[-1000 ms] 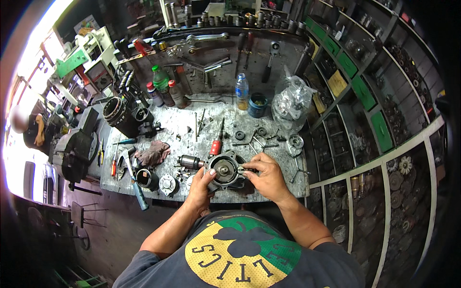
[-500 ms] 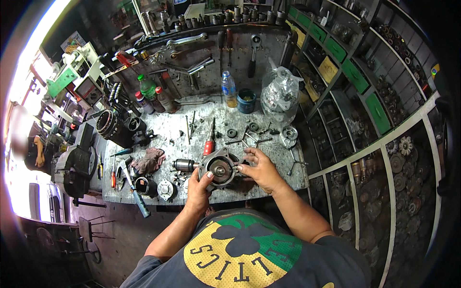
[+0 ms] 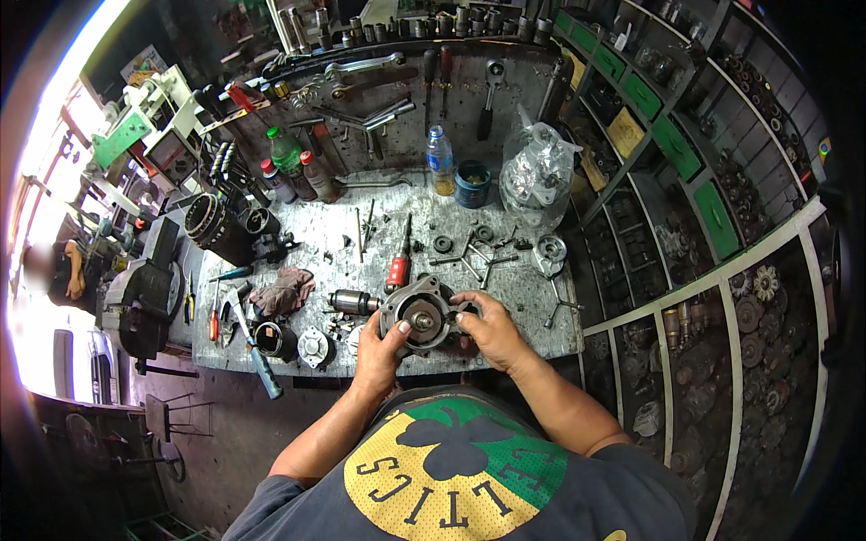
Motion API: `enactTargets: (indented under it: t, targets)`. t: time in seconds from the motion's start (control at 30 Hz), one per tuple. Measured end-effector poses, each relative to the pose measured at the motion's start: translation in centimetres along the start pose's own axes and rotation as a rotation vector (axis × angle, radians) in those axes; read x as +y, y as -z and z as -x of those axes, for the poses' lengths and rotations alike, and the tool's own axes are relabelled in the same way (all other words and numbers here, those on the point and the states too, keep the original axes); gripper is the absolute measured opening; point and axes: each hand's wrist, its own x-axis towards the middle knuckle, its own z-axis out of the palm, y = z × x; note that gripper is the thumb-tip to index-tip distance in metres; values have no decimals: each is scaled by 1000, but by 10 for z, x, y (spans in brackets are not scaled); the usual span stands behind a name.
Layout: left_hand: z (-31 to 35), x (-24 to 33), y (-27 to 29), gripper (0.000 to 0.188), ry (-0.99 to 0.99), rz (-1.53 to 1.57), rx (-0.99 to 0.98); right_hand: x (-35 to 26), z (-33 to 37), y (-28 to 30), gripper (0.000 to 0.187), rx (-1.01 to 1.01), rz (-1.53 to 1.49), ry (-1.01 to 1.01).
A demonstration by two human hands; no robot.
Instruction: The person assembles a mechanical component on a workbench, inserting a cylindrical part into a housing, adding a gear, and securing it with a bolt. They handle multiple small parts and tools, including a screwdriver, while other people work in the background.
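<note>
A round grey metal motor housing (image 3: 422, 319) with flange ears and a shaft end at its centre is between my hands at the near edge of the workbench. My left hand (image 3: 381, 353) grips its left side, thumb on the rim. On its right side my right hand (image 3: 492, 332) is closed, thumb and fingers on the narrower projecting part. An armature (image 3: 354, 301) lies just left of the housing, and a red-handled screwdriver (image 3: 399, 268) points away behind it. Small round metal end covers (image 3: 314, 346) lie to the left. My fingers hide the housing's underside.
The bench (image 3: 379, 203) carries a hammer (image 3: 256, 353), a rag (image 3: 283, 292), three-armed wrenches (image 3: 477, 261), bottles (image 3: 285, 154), a blue can (image 3: 472, 185) and a plastic bag of parts (image 3: 537, 171). A vise (image 3: 142, 302) stands left; parts shelves (image 3: 686, 288) line the right.
My view has shifted slightly, so the bench things sit a little further right. The fingers of my right hand have come closer in over the housing's right side. My left hand keeps its grip.
</note>
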Motion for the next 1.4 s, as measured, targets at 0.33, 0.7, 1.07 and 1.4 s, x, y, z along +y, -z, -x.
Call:
enactTargets:
  t: [0.33,0.7,1.07,1.4]
  targets:
    - [-20,4,15,65,113,-396,3,7,0,21,44,-44,-457,-58]
    - [-24,2,35,85,-137,-824,96,26,-30,28,51,116,-174,21]
    - [-27,-11,39,95,-1,-647,58,7,-39,28,28,186,334,-210]
    - [-34,-20,47,95,21,-660,18,2,-40,29,24,177,368,-206]
